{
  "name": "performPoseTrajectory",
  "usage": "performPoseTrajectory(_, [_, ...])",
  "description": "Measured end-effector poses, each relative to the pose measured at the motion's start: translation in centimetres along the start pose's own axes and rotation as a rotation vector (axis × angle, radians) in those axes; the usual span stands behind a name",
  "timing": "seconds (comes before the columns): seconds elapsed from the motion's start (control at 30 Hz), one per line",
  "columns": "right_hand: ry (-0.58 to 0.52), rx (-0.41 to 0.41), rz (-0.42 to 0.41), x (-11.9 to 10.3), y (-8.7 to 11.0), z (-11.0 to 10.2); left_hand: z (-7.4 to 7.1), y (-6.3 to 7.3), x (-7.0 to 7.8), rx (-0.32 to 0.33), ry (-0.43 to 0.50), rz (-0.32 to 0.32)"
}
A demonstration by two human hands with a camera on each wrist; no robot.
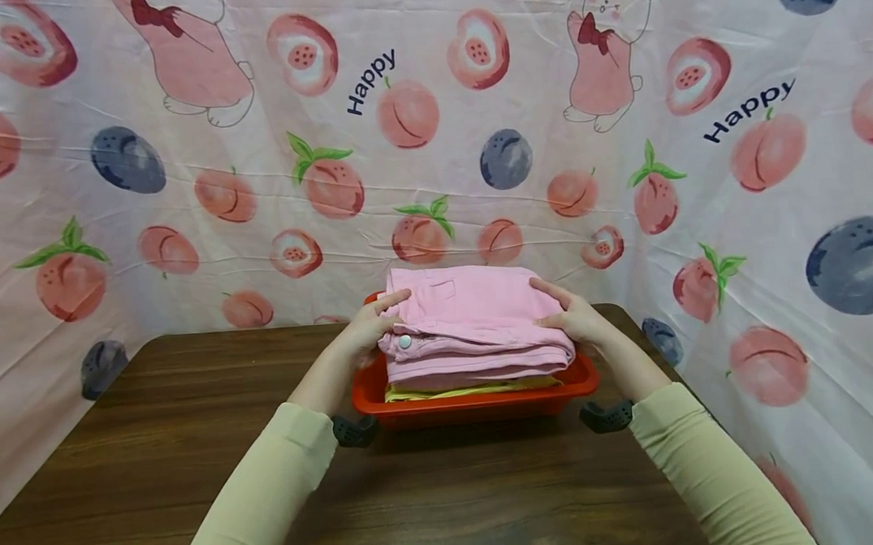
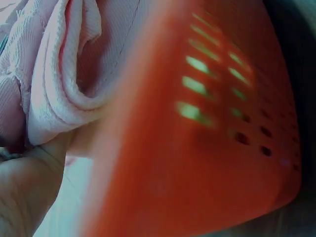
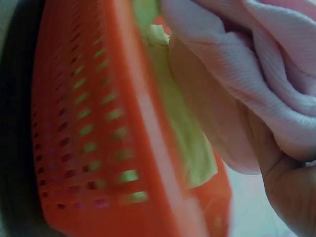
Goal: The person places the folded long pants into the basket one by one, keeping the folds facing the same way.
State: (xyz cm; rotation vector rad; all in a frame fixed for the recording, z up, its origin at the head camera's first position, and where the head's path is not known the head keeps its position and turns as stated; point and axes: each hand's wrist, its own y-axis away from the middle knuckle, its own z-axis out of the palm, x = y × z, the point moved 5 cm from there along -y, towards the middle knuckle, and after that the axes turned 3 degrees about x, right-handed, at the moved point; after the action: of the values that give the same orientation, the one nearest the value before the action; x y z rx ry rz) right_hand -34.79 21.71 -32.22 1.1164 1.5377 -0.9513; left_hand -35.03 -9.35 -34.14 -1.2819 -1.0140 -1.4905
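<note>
Folded pink jeans (image 1: 474, 303), with a white button at the front left and a small pocket on top, lie over the red plastic basket (image 1: 479, 402). My left hand (image 1: 369, 328) grips their left side, thumb and fingers around the folded edge. On the opposite side my right hand (image 1: 577, 319) holds them the same way. In the right wrist view, fingers (image 3: 207, 94) pass under the pink layers, just above a yellow cloth (image 3: 185, 128) in the basket. The left wrist view shows the folds (image 2: 64, 94) resting on the left hand beside the basket's rim.
The basket stands on a dark wooden table (image 1: 216, 412), near its back edge. Its perforated walls (image 2: 227, 163) rise close to both wrists. Behind and to both sides hangs a pale curtain (image 1: 433, 183) printed with peaches and rabbits. Black wrist cameras sit beneath each wrist.
</note>
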Motion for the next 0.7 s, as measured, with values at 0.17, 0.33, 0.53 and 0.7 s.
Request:
performPoseTrajectory(0.17, [-0.034, 0.000, 0.044, 1.9, -0.2, 0.4, -0.1, -0.2, -1.5, -0.002, 0.004, -0.029])
performPoseTrajectory(0.33, [-0.028, 0.004, 0.057, 2.8, -0.1, 0.5, -0.1, -0.3, -2.1, -0.014, -0.034, -0.040])
performPoseTrajectory(0.53, [0.051, -0.014, 0.035, 3.2, -0.2, 0.6, -0.1, -0.2, -2.4, -0.012, -0.130, -0.110])
performPoseTrajectory(0.7, [0.171, -0.031, 0.030, 3.4, -0.2, 1.1, 0.0, -0.2, -2.6, 0.018, -0.223, -0.224])
